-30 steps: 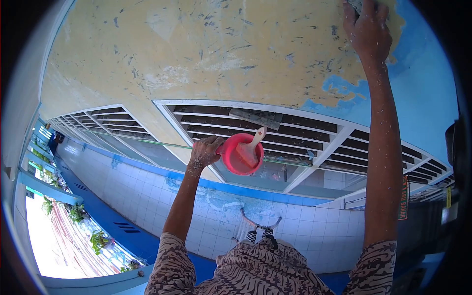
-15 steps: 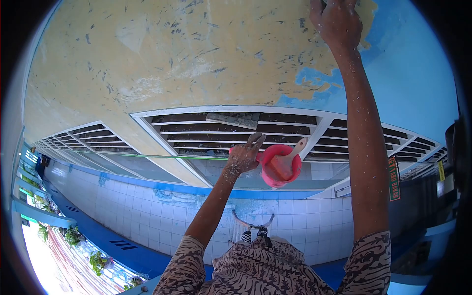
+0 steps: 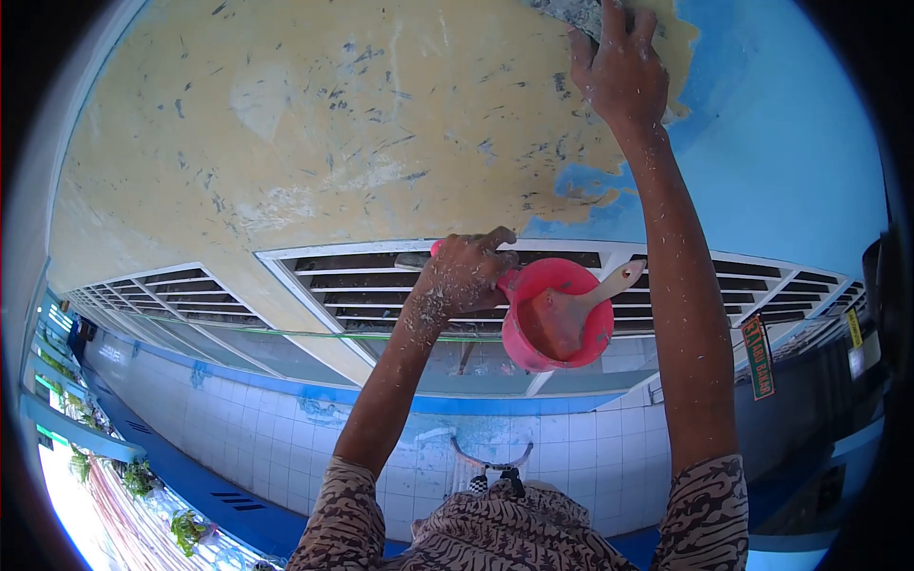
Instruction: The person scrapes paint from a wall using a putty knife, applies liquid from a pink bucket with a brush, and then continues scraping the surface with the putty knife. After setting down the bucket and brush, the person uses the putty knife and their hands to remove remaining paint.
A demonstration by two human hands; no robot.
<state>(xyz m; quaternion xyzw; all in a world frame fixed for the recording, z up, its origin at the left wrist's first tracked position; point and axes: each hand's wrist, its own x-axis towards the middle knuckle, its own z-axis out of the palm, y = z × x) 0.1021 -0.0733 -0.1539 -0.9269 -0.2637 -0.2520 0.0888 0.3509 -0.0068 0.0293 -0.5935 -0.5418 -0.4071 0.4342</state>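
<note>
My left hand (image 3: 464, 271) is closed on the handle of a pink dipper (image 3: 533, 354), held in front of the slatted vent. Inside the dipper a paintbrush (image 3: 569, 319) leans with its pale handle over the right rim, beside some orange-brown liquid. My right hand (image 3: 624, 71) is raised to the wall at the top, its fingers on a grey, rough-looking flat piece (image 3: 571, 11). The wall (image 3: 314, 124) there is yellowish with dark scuffs, next to blue paint (image 3: 762, 143).
White-framed slatted vents (image 3: 381, 285) run along the wall. A green string (image 3: 295, 333) crosses before them. Below are the white tiled floor (image 3: 276, 419) and a curved metal bar (image 3: 490, 464) near my feet. A sign (image 3: 758, 357) hangs at right, plants (image 3: 188, 531) stand at lower left.
My left hand and the dipper have risen and look larger, now covering most of the grey piece on the vent. My right hand has shifted left and down, bringing the flat piece into view.
</note>
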